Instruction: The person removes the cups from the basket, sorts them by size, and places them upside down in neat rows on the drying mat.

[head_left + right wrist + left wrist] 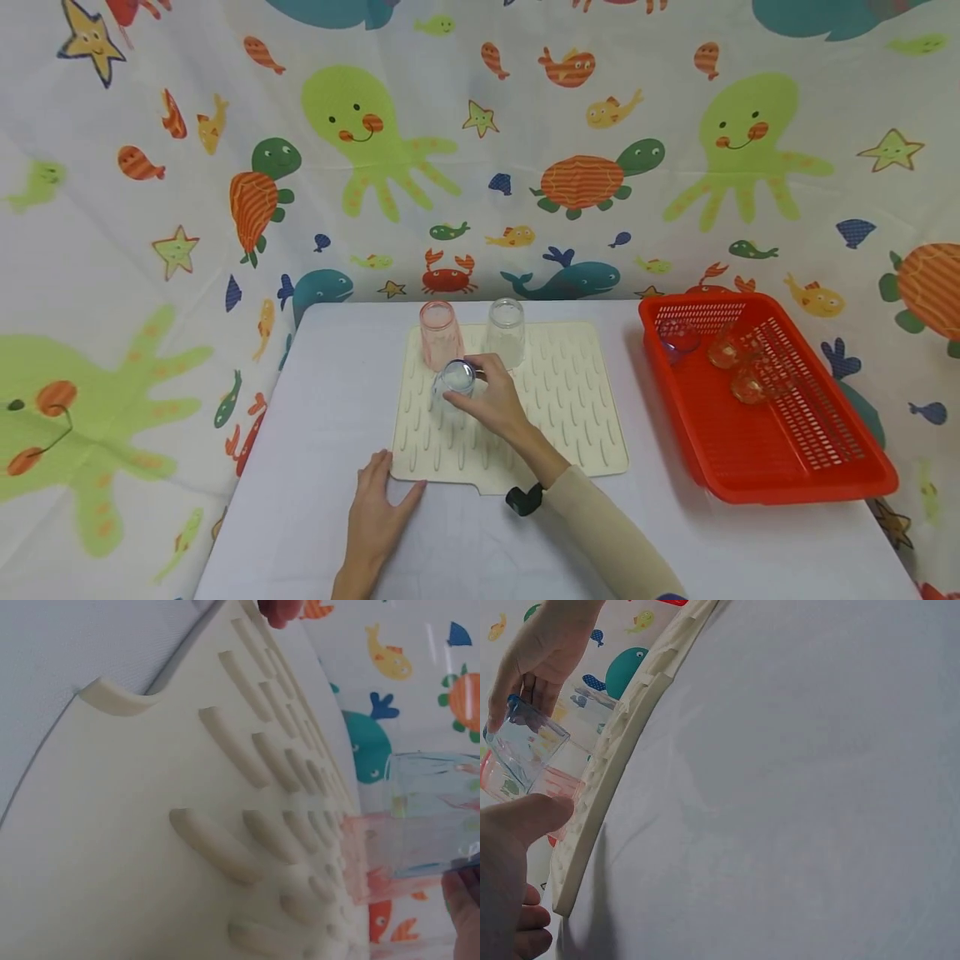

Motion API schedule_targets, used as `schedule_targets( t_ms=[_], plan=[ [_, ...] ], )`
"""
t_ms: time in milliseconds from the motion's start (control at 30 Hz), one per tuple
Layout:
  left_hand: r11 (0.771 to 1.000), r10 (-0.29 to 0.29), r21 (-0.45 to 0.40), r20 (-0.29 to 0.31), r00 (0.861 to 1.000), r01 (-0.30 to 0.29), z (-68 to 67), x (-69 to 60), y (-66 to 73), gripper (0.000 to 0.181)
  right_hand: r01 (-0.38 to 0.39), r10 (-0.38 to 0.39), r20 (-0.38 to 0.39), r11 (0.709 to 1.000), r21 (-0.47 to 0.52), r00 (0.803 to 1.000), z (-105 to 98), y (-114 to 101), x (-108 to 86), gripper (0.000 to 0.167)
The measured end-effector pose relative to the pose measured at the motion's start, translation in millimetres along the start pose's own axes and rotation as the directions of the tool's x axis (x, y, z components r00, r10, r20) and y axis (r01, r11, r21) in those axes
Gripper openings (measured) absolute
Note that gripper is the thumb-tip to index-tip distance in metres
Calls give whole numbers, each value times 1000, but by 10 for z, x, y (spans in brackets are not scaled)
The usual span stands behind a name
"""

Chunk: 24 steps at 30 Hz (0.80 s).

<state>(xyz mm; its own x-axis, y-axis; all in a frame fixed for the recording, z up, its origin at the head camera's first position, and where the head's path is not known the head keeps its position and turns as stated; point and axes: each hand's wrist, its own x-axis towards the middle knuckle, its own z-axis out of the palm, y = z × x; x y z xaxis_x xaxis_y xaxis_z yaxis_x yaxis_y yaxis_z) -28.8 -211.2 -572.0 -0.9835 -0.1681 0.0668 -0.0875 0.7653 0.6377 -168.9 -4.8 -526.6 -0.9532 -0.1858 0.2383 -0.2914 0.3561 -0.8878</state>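
Observation:
In the head view my right hand (pixel 497 402) grips a blue-tinted drinking glass (pixel 456 385) by its upper end, with thumb and fingers on opposite sides. The glass (pixel 431 814) is above the left part of a cream drying mat (pixel 558 408); a gap shows below it in the left wrist view. Just behind it a pink glass (pixel 440 333) stands on the mat, with a clear glass (pixel 507 333) to its right. My left hand (pixel 377 507) rests at the mat's front left corner, thumb (pixel 544 814) along the front edge and fingers at the left side.
To the right stands a red plastic basket (pixel 686 442) holding a purplish glass (pixel 678 337) and amber-tinted glasses (pixel 750 385). The white table (pixel 322 392) ends at the back against a cloth (pixel 480 250) printed with sea animals.

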Motion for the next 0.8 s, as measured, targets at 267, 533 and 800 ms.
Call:
schedule_targets(
  t_ms=[267, 533, 800],
  plan=[
    [995, -66, 78, 150, 987, 54, 35, 72, -29, 93, -50, 49, -11, 995, -82, 999, 124, 49, 52, 69],
    [994, -61, 100, 157, 986, 45, 73, 103, -61, 92, -72, 72, -9, 987, -140, 997, 228, 78, 117, 70],
    [995, -46, 99, 141, 989, 32, 89, 109, -77, 92, -79, 77, -16, 983, -167, 997, 291, 124, 178, 69]
  ],
)
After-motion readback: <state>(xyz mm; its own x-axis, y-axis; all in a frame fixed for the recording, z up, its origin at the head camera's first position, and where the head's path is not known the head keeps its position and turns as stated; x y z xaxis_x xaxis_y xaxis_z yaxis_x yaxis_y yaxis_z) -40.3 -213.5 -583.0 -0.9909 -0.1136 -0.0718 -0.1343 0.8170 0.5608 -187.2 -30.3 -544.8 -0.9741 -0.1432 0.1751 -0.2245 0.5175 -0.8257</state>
